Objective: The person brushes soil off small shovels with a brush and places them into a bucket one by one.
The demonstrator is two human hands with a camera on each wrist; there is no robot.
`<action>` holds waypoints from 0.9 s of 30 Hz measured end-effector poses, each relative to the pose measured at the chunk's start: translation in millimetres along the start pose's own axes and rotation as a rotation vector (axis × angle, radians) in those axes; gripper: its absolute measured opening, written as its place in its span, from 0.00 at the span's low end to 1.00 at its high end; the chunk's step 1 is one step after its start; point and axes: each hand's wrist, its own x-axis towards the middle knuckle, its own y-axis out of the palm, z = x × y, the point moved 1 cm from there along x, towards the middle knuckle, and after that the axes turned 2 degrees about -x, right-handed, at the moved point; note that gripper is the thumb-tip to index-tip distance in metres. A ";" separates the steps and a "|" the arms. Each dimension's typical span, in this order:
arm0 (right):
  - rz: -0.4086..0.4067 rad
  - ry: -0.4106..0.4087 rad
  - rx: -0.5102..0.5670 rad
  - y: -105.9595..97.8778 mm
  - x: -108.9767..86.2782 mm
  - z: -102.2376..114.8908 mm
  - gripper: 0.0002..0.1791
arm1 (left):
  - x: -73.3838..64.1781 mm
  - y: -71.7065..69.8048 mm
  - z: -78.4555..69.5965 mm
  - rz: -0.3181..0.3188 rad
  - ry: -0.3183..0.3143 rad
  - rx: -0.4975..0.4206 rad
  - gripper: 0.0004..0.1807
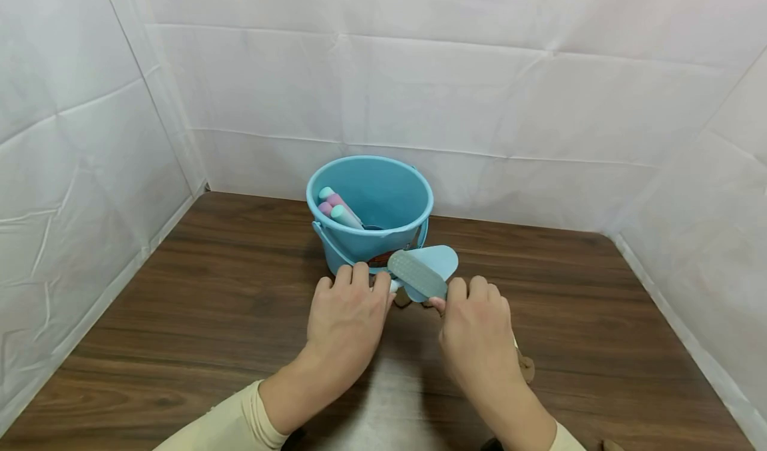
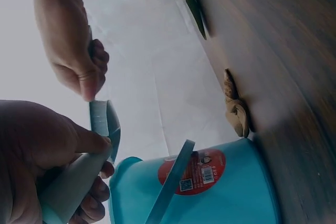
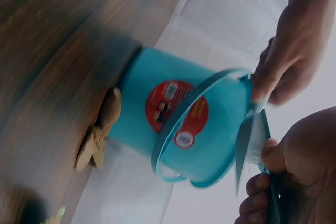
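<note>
My left hand (image 1: 349,318) grips the pale handle of a small garden trowel (image 1: 442,262), whose light-blue blade points up and right before the bucket. In the left wrist view the trowel's handle (image 2: 79,184) shows a mint end under the fingers. A grey-green brush (image 1: 419,276) is held by my right hand (image 1: 478,331), its head lying across the trowel blade. From the right wrist, pale bristles (image 3: 256,137) show against the blade. Just behind both tools stands a light-blue bucket (image 1: 335,241) with several mint and pink handles (image 1: 344,214) sticking up inside.
A brown knotted piece (image 2: 237,114) lies beside the bucket on the wood-grain table (image 1: 198,318). Farther right is another brown piece (image 1: 526,368) near a green pointed blade (image 2: 194,13). White sheeting (image 1: 449,91) hangs around the back and sides.
</note>
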 end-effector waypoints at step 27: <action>-0.073 0.184 0.047 -13.3 14.1 -53.2 0.23 | 0.2 1.1 4.6 0.086 0.030 -0.093 0.17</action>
